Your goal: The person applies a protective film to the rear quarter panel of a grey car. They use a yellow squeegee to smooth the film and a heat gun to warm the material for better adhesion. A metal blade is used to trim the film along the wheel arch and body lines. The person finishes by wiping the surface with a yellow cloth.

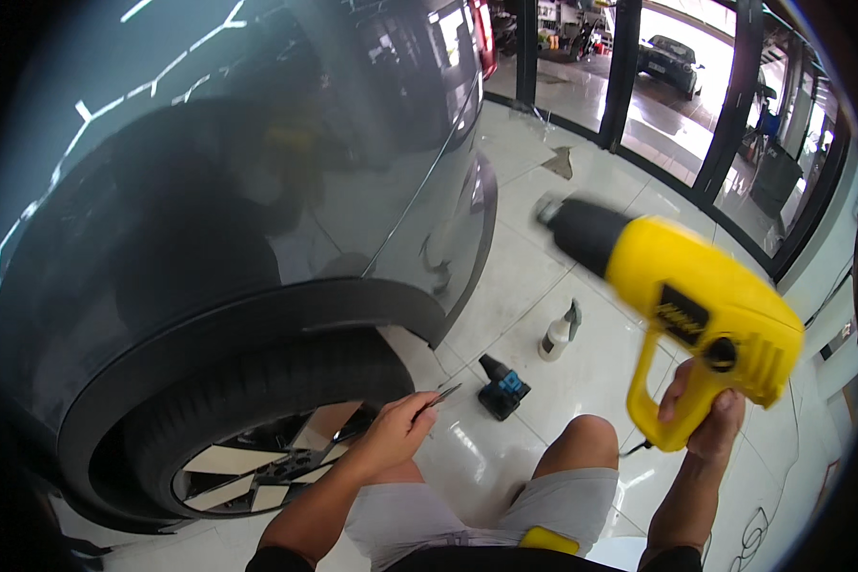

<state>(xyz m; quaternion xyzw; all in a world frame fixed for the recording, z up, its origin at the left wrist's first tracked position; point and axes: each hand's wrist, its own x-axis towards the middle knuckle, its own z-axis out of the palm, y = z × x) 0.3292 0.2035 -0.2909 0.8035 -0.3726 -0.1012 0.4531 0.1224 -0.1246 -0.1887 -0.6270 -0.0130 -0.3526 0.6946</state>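
Observation:
My right hand (pixel 713 424) is closed round the handle of a yellow and black heat gun (pixel 705 286). The gun is raised on the right, its dark nozzle aimed up and left toward the grey car (pixel 372 181), well apart from the paint. Near the wheel arch (pixel 353 297), my left hand (pixel 400 431) pinches a thin dark pointed tool (pixel 448 392); its exact kind is too small to make out. Below the arch sits the tire (pixel 286 386), with a black and pale wheel rim (pixel 234 460).
On the tiled floor (pixel 524 286) stand a white spray bottle (pixel 556 336) and a black and blue cordless power tool (pixel 503 389). A yellow item (pixel 549 541) lies by my lap. Cable loops (pixel 753 539) lie at lower right. Dark-framed glass doors (pixel 624 71) stand beyond.

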